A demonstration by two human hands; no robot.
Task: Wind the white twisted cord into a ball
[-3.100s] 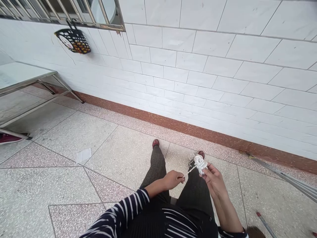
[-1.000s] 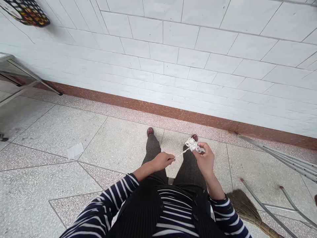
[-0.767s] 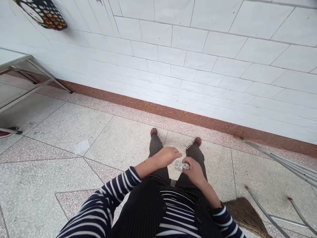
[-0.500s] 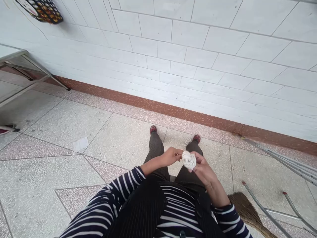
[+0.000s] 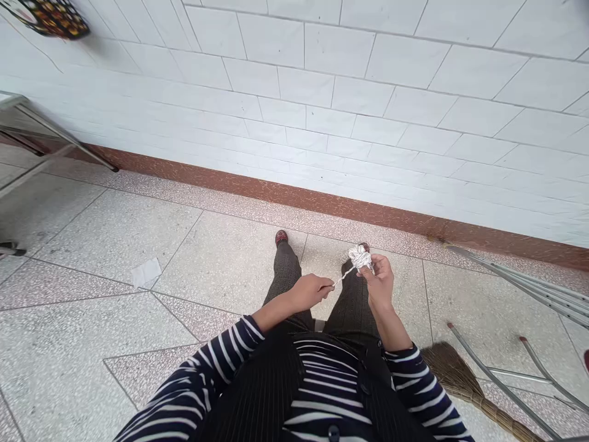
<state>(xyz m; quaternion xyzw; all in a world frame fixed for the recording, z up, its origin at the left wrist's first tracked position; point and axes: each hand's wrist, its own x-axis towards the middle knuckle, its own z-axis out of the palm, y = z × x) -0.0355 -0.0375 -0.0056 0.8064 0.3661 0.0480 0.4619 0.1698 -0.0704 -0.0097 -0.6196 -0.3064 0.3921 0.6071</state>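
We face a wall [image 5: 331,92] of white tiles, and below it a floor [image 5: 83,344] of pale speckled slabs crossed by pinkish bands. A reddish-brown skirting [image 5: 239,187] runs along the wall's foot. At the left edge we have part of a metal frame [image 5: 67,132], one leg reaching close to that skirting. To our right, long metal rails [image 5: 519,276] slant away from the wall's base. Dark trousers [image 5: 285,270] cover our legs, which stand apart, and striped sleeves [image 5: 230,350] reach down our forearms. Bent metal tubes [image 5: 476,363] with reddish ends show at the lower right, beside a broom [image 5: 448,368] whose bristles spread near our right sleeve. High on the left we catch the lower part of a spotted bag [image 5: 55,19], and a white paper [image 5: 146,272] lies on the floor beneath.

Our left hand [image 5: 313,291], in front of our thighs, pinches a thin strand [image 5: 343,279] between thumb and fingers. Our right hand [image 5: 380,282] grips a cord bundle [image 5: 360,258] — white loops gathered at the fingertips, held up above the right leg and partly covering the shoe [image 5: 365,247]. The strand bridges the gap — from the bundle to the left fingers.
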